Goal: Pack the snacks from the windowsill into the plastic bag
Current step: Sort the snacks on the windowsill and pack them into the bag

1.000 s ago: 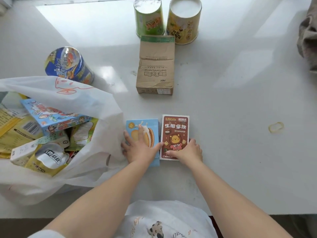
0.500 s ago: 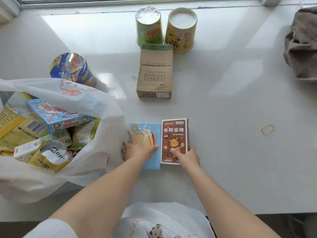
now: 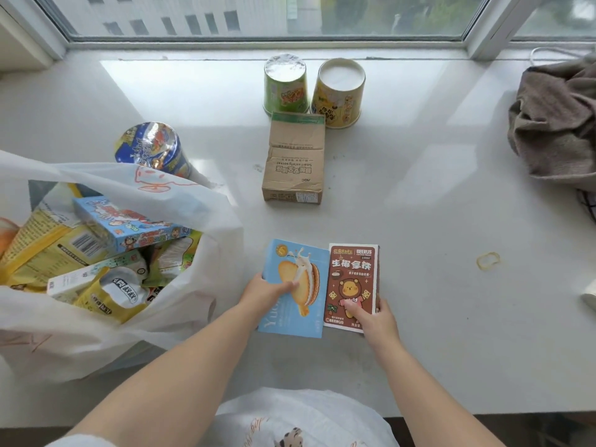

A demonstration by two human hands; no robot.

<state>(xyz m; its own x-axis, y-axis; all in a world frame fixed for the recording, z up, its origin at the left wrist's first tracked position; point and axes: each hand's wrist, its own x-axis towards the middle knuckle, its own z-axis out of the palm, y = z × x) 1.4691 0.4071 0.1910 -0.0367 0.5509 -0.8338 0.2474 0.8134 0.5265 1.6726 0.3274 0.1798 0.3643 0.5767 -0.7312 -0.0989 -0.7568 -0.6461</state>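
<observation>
Two flat snack boxes lie side by side on the white windowsill. My left hand grips the light blue biscuit box by its left edge, thumb on top. My right hand holds the brown lion box at its near right corner, thumb on its face. The white plastic bag stands open at the left, filled with several snack packs, among them a blue cartoon box. A blue cup stands behind the bag.
A brown cardboard box lies in the middle. Behind it stand a green cup and a yellow cup, both upside down. A grey-brown cloth is bunched at the right edge. A rubber band lies to the right.
My left hand has shifted from lying flat on the blue box to gripping its left edge. My right hand has closed round the brown box's corner. The camera has tilted up to the window.
</observation>
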